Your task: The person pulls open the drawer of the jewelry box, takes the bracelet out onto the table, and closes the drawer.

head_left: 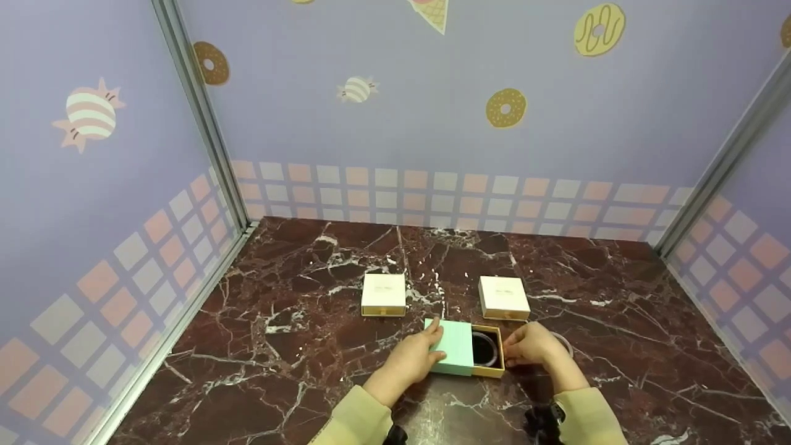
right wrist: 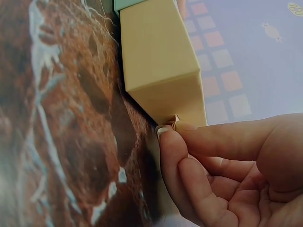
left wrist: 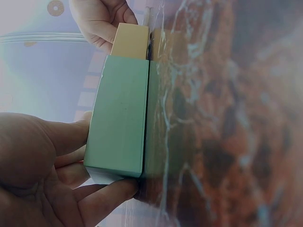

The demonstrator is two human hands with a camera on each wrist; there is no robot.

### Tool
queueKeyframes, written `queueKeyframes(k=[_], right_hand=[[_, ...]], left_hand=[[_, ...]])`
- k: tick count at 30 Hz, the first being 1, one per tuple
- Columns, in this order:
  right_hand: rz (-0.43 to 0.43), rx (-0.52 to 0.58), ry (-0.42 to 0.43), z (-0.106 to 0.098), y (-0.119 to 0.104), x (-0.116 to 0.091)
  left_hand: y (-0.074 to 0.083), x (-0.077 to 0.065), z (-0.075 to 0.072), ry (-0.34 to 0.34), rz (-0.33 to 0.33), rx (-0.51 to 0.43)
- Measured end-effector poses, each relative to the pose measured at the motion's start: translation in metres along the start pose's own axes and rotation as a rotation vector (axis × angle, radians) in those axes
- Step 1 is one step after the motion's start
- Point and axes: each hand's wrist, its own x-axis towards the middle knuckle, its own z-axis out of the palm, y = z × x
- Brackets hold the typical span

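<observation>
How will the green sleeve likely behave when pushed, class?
The green sleeve is probably stiff: its edges look straight where the left hand grips it. Lying low and flat, it would likely slide rather than tip. The tabletop looks glossy, so sliding may be easy.

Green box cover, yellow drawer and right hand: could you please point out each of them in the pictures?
Green box cover (head_left: 458, 347): head view, on its top face.
Yellow drawer (right wrist: 157, 49): right wrist view, on its outer side wall.
Right hand (head_left: 534, 344): head view, on its back.
</observation>
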Motion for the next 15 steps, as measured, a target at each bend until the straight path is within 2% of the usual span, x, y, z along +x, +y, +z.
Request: queueKeyframes(k=[15], right_hand=[[0.01,-0.032,-0.002,-0.0068,0.0015,-0.0011]], left_hand=[[-0.0006,-0.0002,-0.0002,0.012,0.009,0.002]])
